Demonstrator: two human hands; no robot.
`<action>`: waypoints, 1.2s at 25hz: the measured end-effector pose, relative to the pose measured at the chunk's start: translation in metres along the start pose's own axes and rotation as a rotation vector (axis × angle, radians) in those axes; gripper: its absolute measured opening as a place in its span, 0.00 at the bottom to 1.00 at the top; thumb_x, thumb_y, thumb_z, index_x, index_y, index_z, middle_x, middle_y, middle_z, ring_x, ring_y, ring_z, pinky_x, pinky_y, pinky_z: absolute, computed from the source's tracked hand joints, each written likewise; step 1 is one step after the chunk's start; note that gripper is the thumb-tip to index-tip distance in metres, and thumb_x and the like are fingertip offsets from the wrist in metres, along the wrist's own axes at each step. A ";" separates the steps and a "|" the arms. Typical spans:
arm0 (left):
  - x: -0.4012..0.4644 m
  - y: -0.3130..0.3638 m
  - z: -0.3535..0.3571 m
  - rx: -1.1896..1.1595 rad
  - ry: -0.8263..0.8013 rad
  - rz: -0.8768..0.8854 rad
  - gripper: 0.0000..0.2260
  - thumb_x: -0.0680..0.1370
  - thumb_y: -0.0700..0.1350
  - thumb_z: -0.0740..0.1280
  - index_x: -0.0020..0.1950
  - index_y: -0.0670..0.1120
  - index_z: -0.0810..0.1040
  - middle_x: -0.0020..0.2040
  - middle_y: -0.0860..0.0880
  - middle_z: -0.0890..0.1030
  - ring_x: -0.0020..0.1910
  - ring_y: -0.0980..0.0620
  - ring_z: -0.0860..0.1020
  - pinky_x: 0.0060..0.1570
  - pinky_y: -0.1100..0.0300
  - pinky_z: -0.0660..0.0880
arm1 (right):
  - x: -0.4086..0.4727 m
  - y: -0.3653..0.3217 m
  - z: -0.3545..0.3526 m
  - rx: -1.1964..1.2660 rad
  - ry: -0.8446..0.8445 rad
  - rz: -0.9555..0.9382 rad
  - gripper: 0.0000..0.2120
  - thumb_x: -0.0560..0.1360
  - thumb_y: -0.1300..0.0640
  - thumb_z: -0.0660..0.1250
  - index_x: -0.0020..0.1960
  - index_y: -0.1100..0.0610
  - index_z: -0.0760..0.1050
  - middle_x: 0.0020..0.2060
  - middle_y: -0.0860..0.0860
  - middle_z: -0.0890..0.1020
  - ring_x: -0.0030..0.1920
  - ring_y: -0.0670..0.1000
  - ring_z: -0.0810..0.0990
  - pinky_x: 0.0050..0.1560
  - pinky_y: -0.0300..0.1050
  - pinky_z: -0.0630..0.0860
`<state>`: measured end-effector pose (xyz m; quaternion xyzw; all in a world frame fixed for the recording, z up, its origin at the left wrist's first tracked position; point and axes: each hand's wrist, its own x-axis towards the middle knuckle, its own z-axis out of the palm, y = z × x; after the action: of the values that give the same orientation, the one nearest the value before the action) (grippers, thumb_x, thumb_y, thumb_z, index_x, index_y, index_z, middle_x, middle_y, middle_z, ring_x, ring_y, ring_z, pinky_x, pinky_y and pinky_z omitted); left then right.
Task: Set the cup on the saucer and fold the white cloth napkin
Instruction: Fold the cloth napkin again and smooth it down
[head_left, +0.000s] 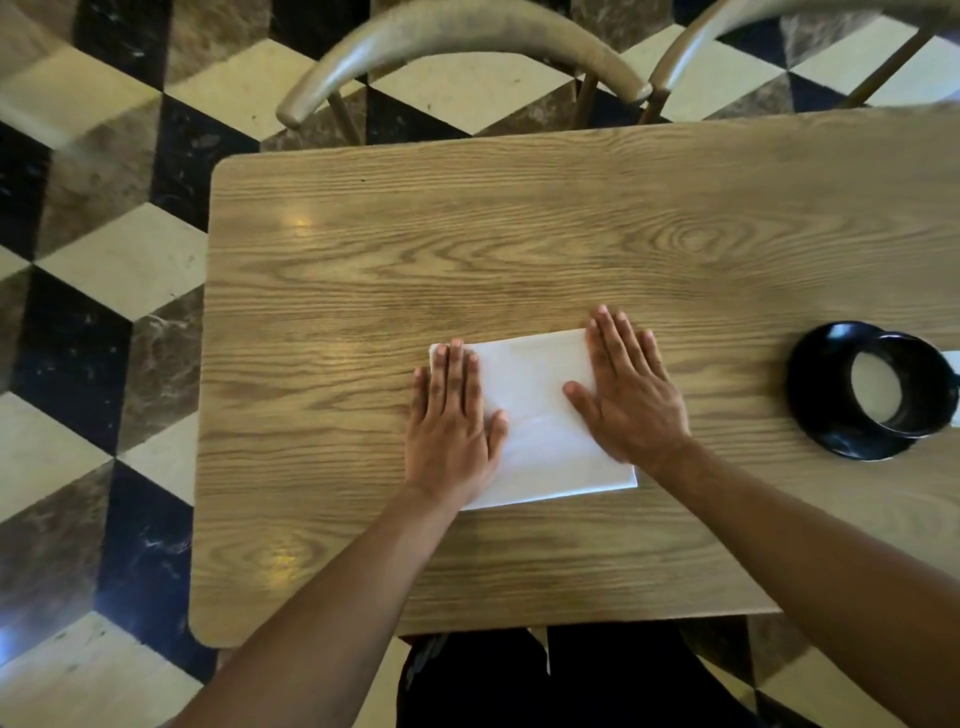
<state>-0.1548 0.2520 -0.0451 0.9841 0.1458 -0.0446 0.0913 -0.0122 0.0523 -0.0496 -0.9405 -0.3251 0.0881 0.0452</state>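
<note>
A white cloth napkin lies folded into a rectangle on the wooden table, near its front middle. My left hand rests flat on the napkin's left edge, fingers straight and together. My right hand lies flat on the napkin's right side, palm down. Far to the right, a black cup with a pale inside stands on a black saucer; both are partly near the frame's right edge.
Two curved wooden chair backs stand beyond the table's far edge. A chequered marble floor surrounds the table on the left. Something white peeks out beside the cup at the right edge.
</note>
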 end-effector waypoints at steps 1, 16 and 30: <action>0.000 0.000 0.000 -0.013 0.011 -0.004 0.35 0.81 0.56 0.58 0.82 0.37 0.55 0.83 0.37 0.54 0.83 0.37 0.51 0.79 0.38 0.54 | 0.001 0.000 -0.001 0.000 -0.011 0.013 0.39 0.81 0.37 0.52 0.82 0.60 0.51 0.83 0.56 0.52 0.82 0.57 0.50 0.81 0.60 0.50; -0.020 -0.008 0.002 -0.038 0.021 -0.022 0.35 0.81 0.58 0.56 0.82 0.38 0.55 0.83 0.40 0.54 0.83 0.42 0.51 0.79 0.39 0.55 | -0.052 -0.025 0.013 0.056 0.024 -0.076 0.39 0.80 0.37 0.56 0.81 0.62 0.55 0.82 0.58 0.56 0.82 0.56 0.53 0.80 0.58 0.56; -0.054 -0.001 0.008 -0.002 -0.017 0.065 0.35 0.81 0.58 0.58 0.81 0.37 0.58 0.83 0.38 0.55 0.83 0.42 0.52 0.79 0.40 0.57 | -0.041 -0.078 0.016 0.128 -0.013 -0.152 0.37 0.81 0.41 0.57 0.81 0.62 0.55 0.82 0.57 0.56 0.82 0.56 0.51 0.80 0.59 0.55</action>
<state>-0.2071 0.2369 -0.0467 0.9878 0.1128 -0.0498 0.0948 -0.0938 0.0883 -0.0484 -0.9076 -0.3898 0.1113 0.1096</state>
